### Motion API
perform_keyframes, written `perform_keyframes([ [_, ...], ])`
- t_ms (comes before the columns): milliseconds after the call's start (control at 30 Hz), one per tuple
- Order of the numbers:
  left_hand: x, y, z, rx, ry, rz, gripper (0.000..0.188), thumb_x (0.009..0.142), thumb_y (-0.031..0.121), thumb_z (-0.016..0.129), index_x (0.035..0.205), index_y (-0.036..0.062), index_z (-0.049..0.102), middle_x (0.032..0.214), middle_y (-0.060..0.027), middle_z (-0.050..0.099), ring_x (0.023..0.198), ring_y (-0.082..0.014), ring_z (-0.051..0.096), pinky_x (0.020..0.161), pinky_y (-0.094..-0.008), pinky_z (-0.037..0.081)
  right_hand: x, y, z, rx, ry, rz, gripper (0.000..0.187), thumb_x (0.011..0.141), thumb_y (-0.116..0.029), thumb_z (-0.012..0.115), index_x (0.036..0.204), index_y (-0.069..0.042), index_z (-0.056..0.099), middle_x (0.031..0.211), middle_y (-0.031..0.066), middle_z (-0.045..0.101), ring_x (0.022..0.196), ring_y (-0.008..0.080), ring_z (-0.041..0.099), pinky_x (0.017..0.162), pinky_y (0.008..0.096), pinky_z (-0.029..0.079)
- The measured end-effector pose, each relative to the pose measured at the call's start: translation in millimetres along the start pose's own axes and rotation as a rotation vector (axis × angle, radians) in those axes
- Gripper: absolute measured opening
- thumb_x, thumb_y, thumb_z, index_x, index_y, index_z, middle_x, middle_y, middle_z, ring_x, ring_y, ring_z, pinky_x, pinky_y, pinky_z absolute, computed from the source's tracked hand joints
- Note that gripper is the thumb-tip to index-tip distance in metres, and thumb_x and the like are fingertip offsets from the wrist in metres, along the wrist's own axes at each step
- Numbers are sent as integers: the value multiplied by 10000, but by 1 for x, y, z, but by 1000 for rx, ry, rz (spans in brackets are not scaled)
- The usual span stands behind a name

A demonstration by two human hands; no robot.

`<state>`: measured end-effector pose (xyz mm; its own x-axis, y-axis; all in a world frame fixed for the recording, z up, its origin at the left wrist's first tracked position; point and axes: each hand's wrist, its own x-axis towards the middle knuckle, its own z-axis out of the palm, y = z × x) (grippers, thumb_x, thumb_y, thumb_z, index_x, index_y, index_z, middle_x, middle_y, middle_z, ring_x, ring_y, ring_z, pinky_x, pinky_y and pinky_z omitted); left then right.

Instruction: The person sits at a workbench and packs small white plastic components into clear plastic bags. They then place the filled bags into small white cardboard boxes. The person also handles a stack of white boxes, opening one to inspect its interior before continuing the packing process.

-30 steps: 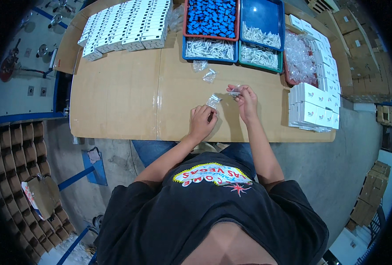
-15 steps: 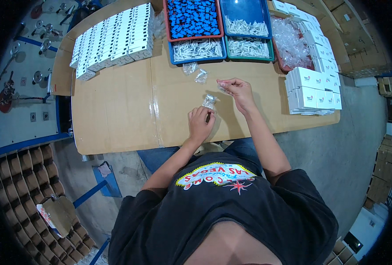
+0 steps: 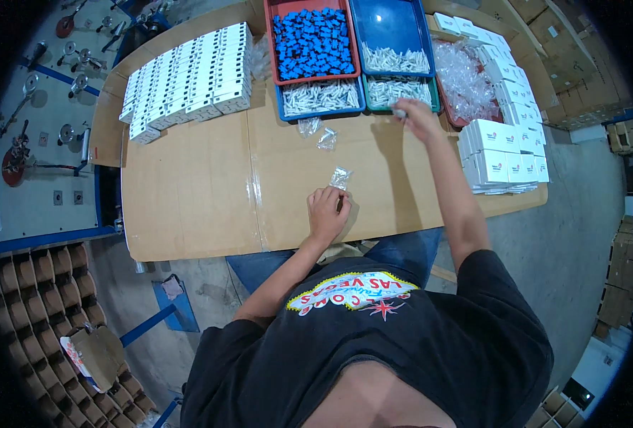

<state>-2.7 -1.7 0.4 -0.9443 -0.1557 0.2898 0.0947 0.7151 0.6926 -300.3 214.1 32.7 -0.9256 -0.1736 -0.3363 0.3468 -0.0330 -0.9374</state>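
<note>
One small clear plastic bag (image 3: 340,177) stands at the left hand's (image 3: 327,212) fingertips on the cardboard-covered desk (image 3: 195,185), its long axis running away from the person and tilted slightly right. The left fingers pinch its lower end. The right hand (image 3: 417,118) reaches out to the near rim of the green tray (image 3: 402,94) of white parts, fingers pressed together on a small white piece (image 3: 399,113).

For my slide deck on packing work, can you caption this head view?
Left hand holds a small clear bag on the cardboard-covered table while right hand reaches the green tray.
</note>
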Motion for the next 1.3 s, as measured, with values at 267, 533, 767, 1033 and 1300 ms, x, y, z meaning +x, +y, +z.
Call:
perform_keyframes([
  [267,1,4,0,37,2,6,96,880,182,688,929,101,675,975,-51,659,956,-265,581,883,-417,394,115,-126,-21,-945,79,-327,304,777,-133,768,1049,2,749,904,146,759,796,237,725,781,350,567],
  [533,3,8,-2,45,13,30,107,876,181,687,950,104,681,972,-54,655,966,-260,581,888,-419,395,158,-167,-21,-1404,169,-557,236,805,-39,631,1001,-42,763,1001,240,742,1017,385,713,877,441,557],
  [767,0,4,-1,68,3,14,106,871,179,691,939,100,676,970,-60,653,966,-261,582,887,-420,396,139,-159,-31,-1347,234,-621,190,806,-39,669,991,-30,711,946,219,727,919,385,711,789,449,544],
  [1033,0,3,2,70,18,25,120,874,191,693,940,94,669,974,-61,653,965,-264,581,880,-421,396,113,-139,-52,-1182,229,-895,125,839,-45,659,956,-35,701,962,238,722,882,424,698,784,475,554],
  [1300,3,5,4,61,-2,35,115,879,189,681,949,99,670,968,-61,646,962,-271,576,878,-420,392,130,-126,-153,-815,287,-76,215,909,-179,724,1004,14,711,829,108,738,622,178,710,533,320,576],
])
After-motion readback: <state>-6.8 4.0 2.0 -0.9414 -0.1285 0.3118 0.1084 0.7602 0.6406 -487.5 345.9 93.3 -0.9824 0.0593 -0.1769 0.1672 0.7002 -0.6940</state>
